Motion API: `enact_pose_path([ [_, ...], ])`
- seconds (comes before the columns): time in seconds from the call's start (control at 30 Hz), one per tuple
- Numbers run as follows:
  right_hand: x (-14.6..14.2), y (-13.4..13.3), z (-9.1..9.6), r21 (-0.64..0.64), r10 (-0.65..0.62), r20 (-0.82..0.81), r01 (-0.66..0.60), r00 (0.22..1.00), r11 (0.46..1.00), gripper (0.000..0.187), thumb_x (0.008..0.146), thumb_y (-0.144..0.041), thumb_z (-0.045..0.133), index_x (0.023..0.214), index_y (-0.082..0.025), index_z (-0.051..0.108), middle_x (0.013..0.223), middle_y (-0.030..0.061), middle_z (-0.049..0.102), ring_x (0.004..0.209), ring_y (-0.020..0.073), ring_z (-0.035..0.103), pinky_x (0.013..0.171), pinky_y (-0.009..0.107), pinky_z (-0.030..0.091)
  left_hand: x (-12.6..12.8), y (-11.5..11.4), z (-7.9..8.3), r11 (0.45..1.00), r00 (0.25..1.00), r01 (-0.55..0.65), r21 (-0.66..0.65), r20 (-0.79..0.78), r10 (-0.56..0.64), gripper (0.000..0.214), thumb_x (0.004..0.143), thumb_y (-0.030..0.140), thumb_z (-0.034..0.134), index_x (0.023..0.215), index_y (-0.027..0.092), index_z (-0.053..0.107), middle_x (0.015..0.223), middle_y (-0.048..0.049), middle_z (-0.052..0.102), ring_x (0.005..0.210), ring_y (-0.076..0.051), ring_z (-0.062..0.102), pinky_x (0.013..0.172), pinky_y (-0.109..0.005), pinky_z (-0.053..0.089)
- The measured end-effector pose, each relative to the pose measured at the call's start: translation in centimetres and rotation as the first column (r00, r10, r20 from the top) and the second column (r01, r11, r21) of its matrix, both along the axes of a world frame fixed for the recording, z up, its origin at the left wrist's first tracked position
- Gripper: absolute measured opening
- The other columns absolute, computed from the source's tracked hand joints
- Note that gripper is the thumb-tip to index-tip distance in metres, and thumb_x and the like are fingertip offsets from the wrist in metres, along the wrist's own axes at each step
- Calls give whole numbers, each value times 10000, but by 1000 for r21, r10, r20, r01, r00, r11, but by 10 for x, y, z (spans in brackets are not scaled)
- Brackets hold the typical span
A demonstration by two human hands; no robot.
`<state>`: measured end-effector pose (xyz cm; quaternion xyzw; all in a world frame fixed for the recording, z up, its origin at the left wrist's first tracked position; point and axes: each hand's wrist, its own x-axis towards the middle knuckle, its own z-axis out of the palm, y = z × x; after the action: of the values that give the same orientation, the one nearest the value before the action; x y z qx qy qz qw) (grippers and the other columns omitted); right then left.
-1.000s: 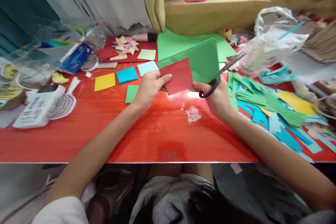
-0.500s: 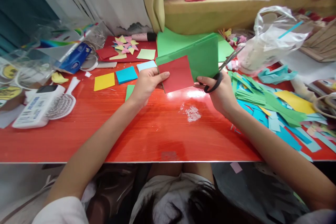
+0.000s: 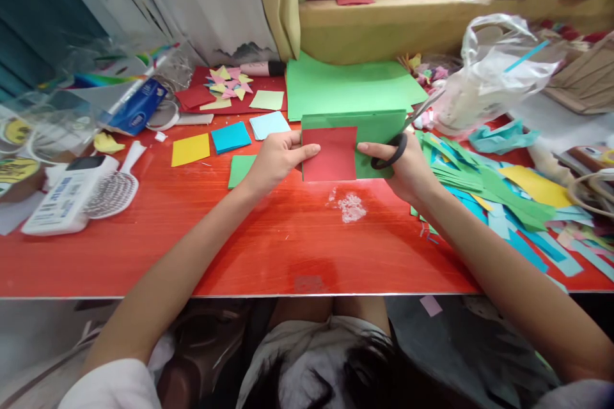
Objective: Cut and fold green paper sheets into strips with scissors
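Observation:
A red paper square [image 3: 330, 154] lies flat against a stack of green paper [image 3: 378, 120], both held up over the table. My left hand [image 3: 283, 156] is closed on their left edge, thumb on the red square. My right hand [image 3: 400, 163] pinches the green paper at its right side, thumb near the red square's edge. A pair of scissors [image 3: 398, 147] with black handles also hangs in my right hand, its blades pointing up and to the right. Behind the held paper, larger green sheets [image 3: 345, 86] lie on the table.
Yellow [image 3: 190, 149], blue [image 3: 231, 137] and light blue paper squares [image 3: 269, 124] lie at left, beside a small green square [image 3: 240, 170]. Paper strips [image 3: 503, 198] heap at right. A hairbrush [image 3: 115, 188] and a plastic bag with a cup [image 3: 489, 83] stand farther out.
The green paper and red square have been turned level and lowered slightly to the right. Both hands moved with them, and the right thumb now lies closer to the red square.

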<state>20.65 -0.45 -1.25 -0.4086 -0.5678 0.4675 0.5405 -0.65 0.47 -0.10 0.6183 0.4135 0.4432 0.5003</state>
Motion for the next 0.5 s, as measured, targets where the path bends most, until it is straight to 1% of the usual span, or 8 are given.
enact_pose_path([
  [0.13,-4,-3,-4,-22,-15,15,15,1000,1000,418,678,-468,717,1043,-293,616,1123,20,667,1057,272,619,869,455,554,2,-3,-1,1000,1000,17,3,16,-17,220,714,333,690,818,141,668,762,-24,683,661,-131,618,576,-244,498],
  [0.2,-5,-4,-5,-15,-41,6,41,999,999,391,674,-457,723,1014,-290,626,1130,20,664,1053,271,621,883,455,552,4,-3,-3,1000,999,10,-6,36,-10,224,718,343,687,815,144,658,778,-26,685,669,-129,620,582,-242,499],
  [0.3,-6,-4,-5,4,-70,-24,70,997,998,359,662,-425,742,977,-296,630,1147,8,657,1068,265,614,926,450,535,7,-5,-5,999,998,-8,-51,69,11,219,709,346,695,778,146,641,751,-21,678,647,-121,615,573,-233,496],
  [0.37,-6,-3,-6,11,-78,-40,78,996,997,341,657,-406,752,958,-303,630,1149,7,656,1073,266,612,937,453,529,9,-6,-5,995,994,8,-98,109,3,224,711,343,691,821,152,651,794,-26,691,686,-130,633,613,-245,513],
  [0.5,-8,-3,-5,-8,-102,-13,102,995,995,351,656,-418,751,964,-309,621,1115,30,665,1050,287,618,854,473,561,13,-11,-5,984,983,36,-172,183,-4,297,705,361,695,916,156,662,892,-51,711,789,-169,670,729,-298,544],
])
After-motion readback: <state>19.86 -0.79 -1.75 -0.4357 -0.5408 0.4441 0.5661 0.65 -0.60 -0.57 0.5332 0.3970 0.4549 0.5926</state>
